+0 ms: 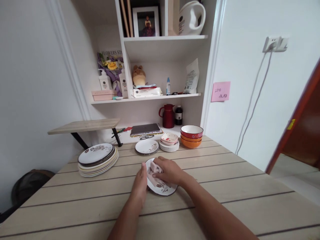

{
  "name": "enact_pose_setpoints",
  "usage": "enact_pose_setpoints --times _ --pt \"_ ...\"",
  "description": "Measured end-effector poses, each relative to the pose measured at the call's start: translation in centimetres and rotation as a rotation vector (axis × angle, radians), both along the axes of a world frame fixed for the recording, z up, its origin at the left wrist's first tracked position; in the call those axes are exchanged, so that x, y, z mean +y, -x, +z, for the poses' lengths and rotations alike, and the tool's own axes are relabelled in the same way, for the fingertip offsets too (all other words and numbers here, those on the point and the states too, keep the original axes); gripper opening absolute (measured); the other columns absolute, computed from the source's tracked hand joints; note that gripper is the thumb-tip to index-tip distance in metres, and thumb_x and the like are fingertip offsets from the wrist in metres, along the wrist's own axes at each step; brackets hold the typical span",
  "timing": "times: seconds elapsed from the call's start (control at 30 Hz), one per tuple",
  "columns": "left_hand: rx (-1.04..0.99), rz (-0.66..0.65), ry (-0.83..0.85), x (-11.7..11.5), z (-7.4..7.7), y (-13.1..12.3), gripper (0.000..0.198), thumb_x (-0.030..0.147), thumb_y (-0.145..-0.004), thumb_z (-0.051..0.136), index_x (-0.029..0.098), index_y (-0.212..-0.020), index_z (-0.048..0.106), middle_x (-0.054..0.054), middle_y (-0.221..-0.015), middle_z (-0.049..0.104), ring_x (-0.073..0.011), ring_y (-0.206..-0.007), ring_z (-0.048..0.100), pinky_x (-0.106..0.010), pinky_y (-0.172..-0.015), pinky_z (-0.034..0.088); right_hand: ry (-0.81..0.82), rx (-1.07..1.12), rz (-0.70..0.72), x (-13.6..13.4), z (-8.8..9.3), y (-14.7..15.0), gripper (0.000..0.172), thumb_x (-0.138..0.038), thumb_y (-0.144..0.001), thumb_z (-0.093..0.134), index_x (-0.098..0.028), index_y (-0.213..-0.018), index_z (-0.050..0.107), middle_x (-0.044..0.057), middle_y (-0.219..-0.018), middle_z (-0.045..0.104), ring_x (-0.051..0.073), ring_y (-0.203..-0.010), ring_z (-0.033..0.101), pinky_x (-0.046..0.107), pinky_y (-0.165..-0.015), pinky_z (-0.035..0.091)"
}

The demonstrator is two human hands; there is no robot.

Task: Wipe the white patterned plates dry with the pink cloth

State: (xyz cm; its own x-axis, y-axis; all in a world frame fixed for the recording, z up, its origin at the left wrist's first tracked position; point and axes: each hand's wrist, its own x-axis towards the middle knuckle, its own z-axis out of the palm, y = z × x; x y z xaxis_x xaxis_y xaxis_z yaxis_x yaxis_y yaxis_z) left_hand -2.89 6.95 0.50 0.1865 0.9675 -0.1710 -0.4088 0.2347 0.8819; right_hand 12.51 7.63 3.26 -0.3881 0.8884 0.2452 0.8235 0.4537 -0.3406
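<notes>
A white plate (163, 191) with a brown flower pattern and dark rim is in front of me, at the middle of the table. My left hand (140, 181) holds its left edge, thumb uppermost; the other fingers are mostly hidden. Bunched in my right hand (168, 170) is a pale pinkish cloth (153, 169), pressed against the plate's face. Just beyond lies another patterned plate (146, 146), seemingly stacked on one more. Small white dishes (169, 146) stand in a pile to its right, with a pinkish patterned dish (169, 137) on top.
Stacked bowls (192, 136), red above orange, stand at the back right. A tall pile of plates (97, 160) sits at left, near a raised wooden stand (86, 126). Behind are glasses (147, 137), a closed laptop (145, 129), a red jug (168, 116) and a dark bottle (178, 115).
</notes>
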Motion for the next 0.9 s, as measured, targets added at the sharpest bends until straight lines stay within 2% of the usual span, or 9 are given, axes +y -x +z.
enact_pose_setpoints --times 0.17,0.27,0.37,0.57,0.7,0.9 --pt "0.020 -0.001 0.011 0.3 -0.4 0.2 0.056 0.056 -0.087 0.048 0.015 -0.124 0.060 -0.014 -0.101 0.074 -0.0232 -0.089 0.070 -0.033 -0.076 0.053 -0.001 0.047 -0.172 1.4 -1.1 0.4 0.031 -0.043 -0.084 0.059 -0.025 -0.108 0.054 0.005 -0.111 0.060 0.020 -0.095 0.057 0.026 -0.071 0.035" --pt "0.028 -0.020 -0.023 0.2 -0.4 0.1 0.055 0.055 -0.088 0.046 0.015 -0.123 0.060 -0.014 -0.106 0.073 -0.0230 -0.094 0.069 -0.032 -0.078 0.053 0.021 0.054 -0.285 1.9 -1.1 -0.5 0.032 -0.044 -0.086 0.055 -0.023 -0.110 0.054 0.007 -0.111 0.062 0.022 -0.096 0.059 0.027 -0.070 0.035" --pt "0.077 -0.049 -0.052 0.1 -0.4 0.1 0.055 0.056 -0.086 0.048 0.015 -0.120 0.063 -0.014 -0.108 0.072 -0.0243 -0.101 0.067 -0.033 -0.081 0.052 0.079 -0.017 -0.320 1.6 -0.7 -1.6 0.033 -0.044 -0.085 0.055 -0.021 -0.109 0.056 0.010 -0.109 0.065 0.025 -0.097 0.060 0.029 -0.069 0.036" --pt "0.129 -0.048 -0.051 0.0 -0.4 0.1 0.059 0.061 -0.081 0.053 0.014 -0.114 0.067 -0.013 -0.103 0.074 -0.0266 -0.100 0.067 -0.034 -0.084 0.051 0.170 -0.148 -0.176 0.2 0.2 -2.6 0.032 -0.044 -0.080 0.059 -0.021 -0.102 0.061 0.011 -0.103 0.068 0.027 -0.091 0.062 0.030 -0.067 0.037" --pt "0.081 -0.028 -0.040 0.1 -0.5 0.0 0.054 0.057 -0.084 0.052 0.015 -0.113 0.067 -0.013 -0.103 0.074 -0.0250 -0.096 0.068 -0.032 -0.082 0.052 0.131 -0.079 -0.101 0.1 0.1 -1.8 0.030 -0.042 -0.079 0.059 -0.021 -0.100 0.060 0.009 -0.102 0.068 0.024 -0.090 0.061 0.029 -0.068 0.037" --pt "0.048 0.011 0.008 0.3 -0.4 0.0 0.048 0.052 -0.087 0.050 0.015 -0.112 0.067 -0.012 -0.100 0.074 -0.0232 -0.089 0.070 -0.031 -0.075 0.053 0.017 0.076 -0.021 0.8 -1.0 -0.3 0.024 -0.038 -0.081 0.061 -0.020 -0.097 0.056 0.006 -0.101 0.064 0.020 -0.090 0.058 0.027 -0.073 0.036"
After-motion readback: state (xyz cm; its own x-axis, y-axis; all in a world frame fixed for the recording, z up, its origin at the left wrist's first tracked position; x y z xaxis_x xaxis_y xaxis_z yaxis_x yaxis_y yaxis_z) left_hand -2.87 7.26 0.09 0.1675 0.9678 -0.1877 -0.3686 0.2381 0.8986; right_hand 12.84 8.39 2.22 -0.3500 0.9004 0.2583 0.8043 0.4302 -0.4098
